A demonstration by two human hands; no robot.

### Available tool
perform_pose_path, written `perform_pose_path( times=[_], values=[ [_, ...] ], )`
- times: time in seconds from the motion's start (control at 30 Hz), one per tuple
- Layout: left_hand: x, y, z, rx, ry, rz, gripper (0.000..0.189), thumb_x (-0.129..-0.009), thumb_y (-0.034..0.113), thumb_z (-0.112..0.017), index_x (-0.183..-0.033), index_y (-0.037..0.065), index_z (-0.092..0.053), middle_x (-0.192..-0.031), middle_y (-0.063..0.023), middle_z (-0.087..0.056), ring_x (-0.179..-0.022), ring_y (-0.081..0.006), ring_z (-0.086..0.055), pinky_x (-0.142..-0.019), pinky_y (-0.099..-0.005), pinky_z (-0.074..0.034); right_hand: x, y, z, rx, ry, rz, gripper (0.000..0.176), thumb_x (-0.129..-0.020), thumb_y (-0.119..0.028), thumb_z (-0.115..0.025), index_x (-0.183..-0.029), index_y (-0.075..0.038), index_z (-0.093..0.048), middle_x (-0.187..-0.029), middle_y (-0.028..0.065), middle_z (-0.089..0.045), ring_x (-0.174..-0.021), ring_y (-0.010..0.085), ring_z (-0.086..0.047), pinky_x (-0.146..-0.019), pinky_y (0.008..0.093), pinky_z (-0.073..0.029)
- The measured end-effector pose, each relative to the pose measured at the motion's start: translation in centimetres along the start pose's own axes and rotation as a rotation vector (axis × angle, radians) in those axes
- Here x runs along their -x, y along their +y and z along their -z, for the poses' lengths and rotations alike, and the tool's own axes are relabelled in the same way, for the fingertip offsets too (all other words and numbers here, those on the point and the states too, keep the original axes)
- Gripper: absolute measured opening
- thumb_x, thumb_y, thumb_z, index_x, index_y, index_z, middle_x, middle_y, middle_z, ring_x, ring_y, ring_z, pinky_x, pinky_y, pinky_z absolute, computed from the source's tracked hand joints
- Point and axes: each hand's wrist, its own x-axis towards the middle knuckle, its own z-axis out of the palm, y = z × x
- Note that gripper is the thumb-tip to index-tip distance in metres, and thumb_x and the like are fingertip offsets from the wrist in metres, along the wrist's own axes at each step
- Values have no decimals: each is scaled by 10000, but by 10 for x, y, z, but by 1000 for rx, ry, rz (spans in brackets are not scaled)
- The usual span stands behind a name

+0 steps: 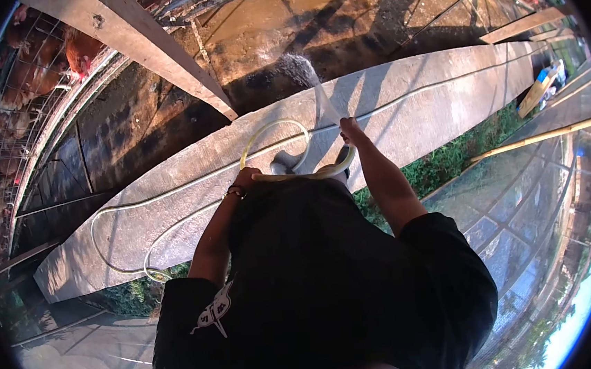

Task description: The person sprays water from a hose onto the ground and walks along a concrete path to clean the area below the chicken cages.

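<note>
A yellowish water hose (284,178) runs across the front of my body between my two hands. My right hand (351,130) is closed around its end, and a spray of water (298,70) shoots forward from there onto the wet dirt floor. My left hand (246,178), with a band on the wrist, is wrapped round the hose farther back. Beyond the left hand the hose loops up and lies in long curves on the concrete walkway (440,79). The fingers of both hands are partly hidden by distance and shadow.
Wire cages (24,88) with brown chickens (80,52) curve along the left. A wooden post (153,53) slants down to the walkway's far edge. Green plants (446,162) grow along the near edge, beside a bamboo pole (535,139). Bags (556,77) lie at the right end.
</note>
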Motion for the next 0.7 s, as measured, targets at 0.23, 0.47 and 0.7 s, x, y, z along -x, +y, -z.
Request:
perform_pose_path(
  times=[0.23,0.47,0.7],
  values=[
    [-3,-11,-9,-2,31,-34,178,-724,257,-578,-688,86,-609,-667,-77,-612,-652,-240,-603,-600,-333,-461,-4,9,-5,113,2,-9,209,-746,-205,-411,-640,-27,-439,-492,68,-393,-381,164,-372,-346,311,-258],
    [-5,2,-6,16,31,-21,176,-719,251,-577,-677,84,-613,-661,-80,-611,-638,-239,-602,-587,-331,-461,-3,17,0,195,14,86,191,-733,-185,-411,-596,-52,-418,-459,56,-372,-358,164,-364,-329,316,-253],
    [-6,0,-13,19,35,-21,194,-702,293,-571,-672,106,-613,-659,-91,-611,-678,-270,-613,-617,-352,-478,-3,18,9,8,-48,-52,189,-759,-203,-389,-636,-62,-414,-463,40,-349,-339,141,-323,-321,300,-233]
  ],
)
